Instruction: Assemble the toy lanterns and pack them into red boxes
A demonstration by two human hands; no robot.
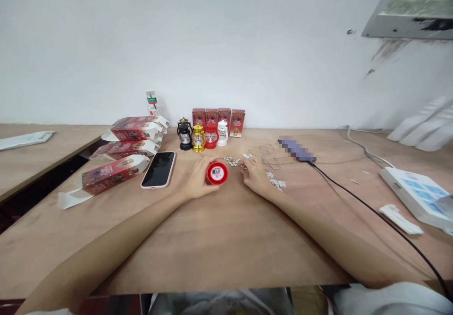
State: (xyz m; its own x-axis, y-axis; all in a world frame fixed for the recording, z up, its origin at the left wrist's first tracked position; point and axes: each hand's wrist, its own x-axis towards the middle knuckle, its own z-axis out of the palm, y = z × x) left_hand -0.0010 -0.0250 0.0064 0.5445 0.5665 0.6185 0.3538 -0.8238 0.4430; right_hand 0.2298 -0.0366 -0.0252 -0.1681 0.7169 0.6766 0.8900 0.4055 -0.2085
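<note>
My left hand [198,178] is wrapped round a small red lantern [217,173], tipped so that its round base with a pale centre faces me. My right hand [256,175] rests low over the table, its fingers curled and their tips together beside several silver button cells [233,162]. Whatever lies between those fingertips, if anything, is too small to make out. Behind stand a black lantern [184,135], a gold lantern [198,139], another red lantern [211,136] and a white lantern [222,133]. Thin wire handles [271,157] and small white pieces [278,182] lie around my right hand.
Several upright red boxes [211,116] stand by the wall. Opened red cartons [116,171] pile up at left, near a phone [158,170]. On the right are a blurred purple device [296,149] with a black cable [371,208] and a white power strip [417,194].
</note>
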